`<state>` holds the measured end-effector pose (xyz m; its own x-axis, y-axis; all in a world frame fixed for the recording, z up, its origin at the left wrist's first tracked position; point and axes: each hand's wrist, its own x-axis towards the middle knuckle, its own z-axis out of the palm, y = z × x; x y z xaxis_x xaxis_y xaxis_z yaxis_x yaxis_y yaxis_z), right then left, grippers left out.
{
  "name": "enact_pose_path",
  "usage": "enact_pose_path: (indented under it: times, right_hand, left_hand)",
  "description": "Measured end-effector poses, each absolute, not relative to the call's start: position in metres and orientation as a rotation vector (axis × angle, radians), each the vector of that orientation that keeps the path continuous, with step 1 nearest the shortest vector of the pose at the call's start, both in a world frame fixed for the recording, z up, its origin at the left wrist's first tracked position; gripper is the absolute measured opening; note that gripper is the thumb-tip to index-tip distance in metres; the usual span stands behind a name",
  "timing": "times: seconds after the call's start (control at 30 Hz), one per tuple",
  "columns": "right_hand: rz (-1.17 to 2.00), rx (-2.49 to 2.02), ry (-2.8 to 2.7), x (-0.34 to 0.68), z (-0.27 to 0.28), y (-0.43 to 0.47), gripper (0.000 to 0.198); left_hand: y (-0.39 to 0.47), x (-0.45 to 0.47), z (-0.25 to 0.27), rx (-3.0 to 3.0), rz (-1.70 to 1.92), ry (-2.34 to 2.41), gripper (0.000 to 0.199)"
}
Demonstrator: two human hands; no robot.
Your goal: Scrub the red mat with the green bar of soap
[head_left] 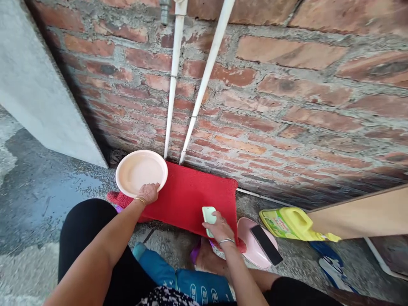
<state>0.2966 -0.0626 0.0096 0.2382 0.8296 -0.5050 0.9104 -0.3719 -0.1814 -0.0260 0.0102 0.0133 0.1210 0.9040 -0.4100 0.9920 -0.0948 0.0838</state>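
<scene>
My left hand [149, 192] is closed on the near rim of a pale pink basin [142, 171], its fingertips hidden. The basin is over the left end of a red plush mat [191, 193], and what looks like water shows in it. Above the mat's right part, my right hand [220, 227] is wrapped round a pale green, rounded oblong block [208, 219]. Whether this block is a scrubbing brush or a bar of soap cannot be made out, since its underside is hidden. The mat stretches along the foot of the brick wall.
A pink dish [251, 250] with a dark phone-like slab [267, 245] lies right of the mat. Beside it a yellow detergent jug [287, 223] lies on its side. Blue slippers [333, 265] are farther right. White pipes [204, 85] run down the brick wall [270, 106].
</scene>
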Motion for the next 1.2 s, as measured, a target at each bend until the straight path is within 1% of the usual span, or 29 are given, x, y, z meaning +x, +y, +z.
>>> enact_pose_path:
  times: [0.1,0.2,0.27,0.37,0.57,0.83,0.97,1.1,1.2]
  right_hand:
    - [-0.864,2.091,1.900,0.210,0.008,-0.064,0.049]
    - [-0.842,1.811,2.143,0.135,0.004,-0.068,0.047]
    - [-0.797,1.668,2.264,0.103,0.000,-0.069,0.047]
    - [-0.759,1.570,2.345,0.084,-0.005,-0.067,0.047]
    - [-0.761,1.758,2.194,0.123,-0.005,-0.062,0.042]
    - [-0.755,2.198,1.663,0.262,-0.005,-0.069,0.039]
    - [-0.680,2.361,1.416,0.320,0.006,-0.075,0.043]
    - [-0.621,2.427,1.478,0.324,0.010,-0.074,0.052]
    - [-0.684,2.404,1.534,0.286,0.004,-0.063,0.052]
  left_hand:
    - [0.010,-0.028,0.010,2.068,-0.346,1.838,0.037]
    - [0.010,-0.028,0.009,2.084,-0.342,1.835,0.038]
    - [0.011,-0.029,0.008,2.086,-0.340,1.835,0.038]
    - [0.012,-0.029,0.006,2.073,-0.341,1.837,0.038]
    - [0.013,-0.030,0.002,2.061,-0.329,1.828,0.037]
    - [0.011,-0.030,0.005,2.054,-0.333,1.832,0.039]
    - [0.010,-0.031,0.009,2.054,-0.327,1.832,0.039]
    - [0.011,-0.031,0.008,2.063,-0.322,1.837,0.039]
    - [0.010,-0.031,0.007,2.083,-0.323,1.833,0.039]
